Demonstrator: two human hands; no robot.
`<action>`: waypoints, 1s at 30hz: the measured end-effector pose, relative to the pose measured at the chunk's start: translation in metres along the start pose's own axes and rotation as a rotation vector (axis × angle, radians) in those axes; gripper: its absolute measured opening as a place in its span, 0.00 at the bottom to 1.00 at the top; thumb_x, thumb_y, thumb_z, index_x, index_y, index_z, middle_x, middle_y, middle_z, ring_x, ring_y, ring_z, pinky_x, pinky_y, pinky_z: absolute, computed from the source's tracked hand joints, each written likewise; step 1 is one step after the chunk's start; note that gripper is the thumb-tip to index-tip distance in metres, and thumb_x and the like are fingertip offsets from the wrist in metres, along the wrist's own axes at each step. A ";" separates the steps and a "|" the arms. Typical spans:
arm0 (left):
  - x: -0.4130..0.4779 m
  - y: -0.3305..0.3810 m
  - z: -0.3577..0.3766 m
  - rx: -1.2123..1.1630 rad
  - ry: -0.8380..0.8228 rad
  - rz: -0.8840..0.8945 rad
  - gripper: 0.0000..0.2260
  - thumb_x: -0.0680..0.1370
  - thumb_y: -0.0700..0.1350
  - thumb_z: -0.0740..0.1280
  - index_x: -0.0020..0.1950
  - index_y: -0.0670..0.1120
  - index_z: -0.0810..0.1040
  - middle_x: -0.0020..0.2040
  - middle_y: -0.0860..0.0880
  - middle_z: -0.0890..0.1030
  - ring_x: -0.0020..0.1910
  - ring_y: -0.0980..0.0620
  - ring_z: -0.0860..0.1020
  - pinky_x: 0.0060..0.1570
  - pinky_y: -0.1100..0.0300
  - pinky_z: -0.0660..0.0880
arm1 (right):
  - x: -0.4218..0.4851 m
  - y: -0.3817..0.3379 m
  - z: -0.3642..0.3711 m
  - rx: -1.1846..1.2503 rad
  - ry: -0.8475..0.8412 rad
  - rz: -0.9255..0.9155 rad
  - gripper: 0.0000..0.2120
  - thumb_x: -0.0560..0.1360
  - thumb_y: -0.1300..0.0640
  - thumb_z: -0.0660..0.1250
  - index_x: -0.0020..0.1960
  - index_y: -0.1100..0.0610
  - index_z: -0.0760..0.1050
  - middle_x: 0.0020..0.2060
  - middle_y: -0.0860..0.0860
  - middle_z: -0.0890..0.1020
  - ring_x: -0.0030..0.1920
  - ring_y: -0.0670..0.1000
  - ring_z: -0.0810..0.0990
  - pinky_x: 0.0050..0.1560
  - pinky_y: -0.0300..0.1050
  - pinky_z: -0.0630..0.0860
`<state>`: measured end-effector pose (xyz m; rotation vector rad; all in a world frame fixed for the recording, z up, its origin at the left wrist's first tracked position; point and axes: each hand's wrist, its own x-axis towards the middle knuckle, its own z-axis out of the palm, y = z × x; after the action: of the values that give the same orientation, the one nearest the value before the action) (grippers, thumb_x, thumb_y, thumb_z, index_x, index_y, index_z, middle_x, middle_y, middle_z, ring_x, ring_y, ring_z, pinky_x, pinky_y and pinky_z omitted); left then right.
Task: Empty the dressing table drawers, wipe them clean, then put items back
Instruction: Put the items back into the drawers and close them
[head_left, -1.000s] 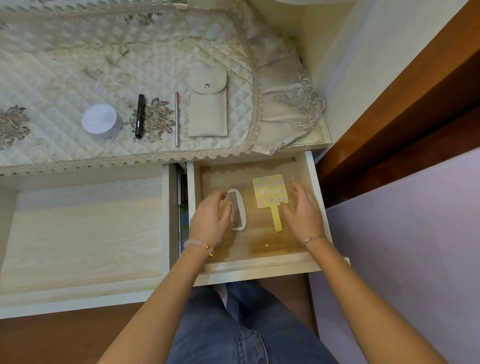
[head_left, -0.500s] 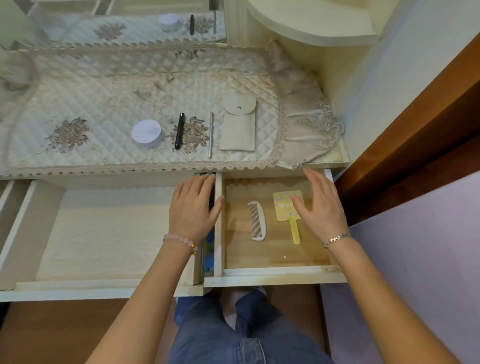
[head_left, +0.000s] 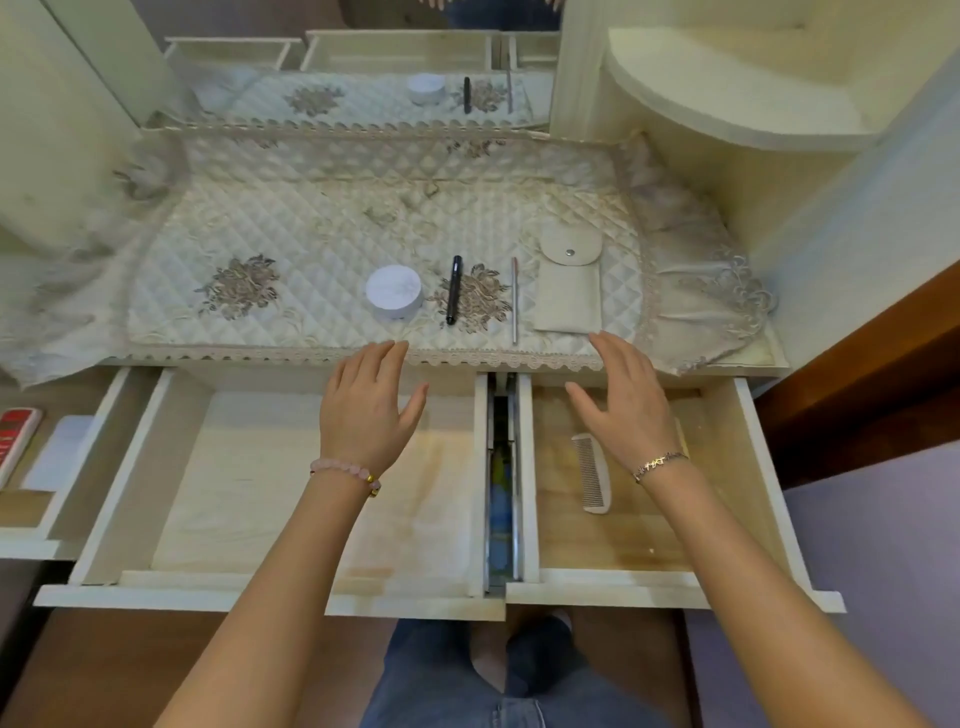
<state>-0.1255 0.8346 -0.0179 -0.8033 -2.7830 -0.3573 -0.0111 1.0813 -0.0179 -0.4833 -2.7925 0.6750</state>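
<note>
Two drawers stand pulled out: the wide middle drawer (head_left: 208, 467) with nothing in it and the right drawer (head_left: 727, 467), where a white comb (head_left: 592, 475) lies. My left hand (head_left: 363, 410) hovers over the back of the middle drawer, fingers spread and holding nothing. My right hand (head_left: 623, 405) hovers over the back of the right drawer, also spread and free, hiding the yellow hand mirror beneath it. On the quilted table cover (head_left: 311, 234) lie a white round jar (head_left: 393, 293), a black pen (head_left: 454, 289), a thin pencil (head_left: 514, 299) and a beige pouch (head_left: 569, 278).
A third drawer (head_left: 67, 467) at the far left holds a red-and-white item (head_left: 15, 436) and a white box (head_left: 60, 452). A mirror (head_left: 363, 52) rises behind the table, a curved shelf (head_left: 727, 93) at the right. My jeans-clad knees (head_left: 493, 686) are under the drawer fronts.
Both hands have risen from inside the right drawer toward the table's front edge. The left hand has crossed to the middle drawer. The view has tilted up, and the right hand now covers the hand mirror.
</note>
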 end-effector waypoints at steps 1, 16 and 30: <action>0.004 -0.012 -0.001 -0.002 -0.003 -0.003 0.23 0.76 0.55 0.56 0.62 0.41 0.75 0.58 0.43 0.79 0.57 0.42 0.76 0.57 0.47 0.71 | 0.006 -0.010 0.006 -0.002 -0.003 -0.003 0.27 0.76 0.51 0.64 0.72 0.58 0.62 0.70 0.55 0.67 0.71 0.54 0.62 0.72 0.46 0.55; 0.101 -0.146 0.035 -0.076 -0.132 0.047 0.25 0.75 0.57 0.55 0.62 0.40 0.74 0.59 0.42 0.78 0.59 0.41 0.76 0.58 0.46 0.71 | 0.119 -0.095 0.098 -0.024 -0.073 0.117 0.29 0.76 0.50 0.62 0.73 0.57 0.59 0.72 0.54 0.65 0.72 0.53 0.60 0.73 0.47 0.56; 0.149 -0.119 0.091 -0.235 -0.282 -0.115 0.27 0.74 0.61 0.64 0.67 0.46 0.72 0.71 0.46 0.67 0.72 0.46 0.60 0.69 0.49 0.57 | 0.171 -0.100 0.145 -0.121 -0.037 0.399 0.17 0.72 0.48 0.68 0.57 0.55 0.76 0.58 0.53 0.73 0.61 0.54 0.68 0.60 0.52 0.68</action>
<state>-0.3264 0.8361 -0.0826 -0.7993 -3.1008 -0.6476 -0.2367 1.0024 -0.0721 -1.0804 -2.8062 0.5940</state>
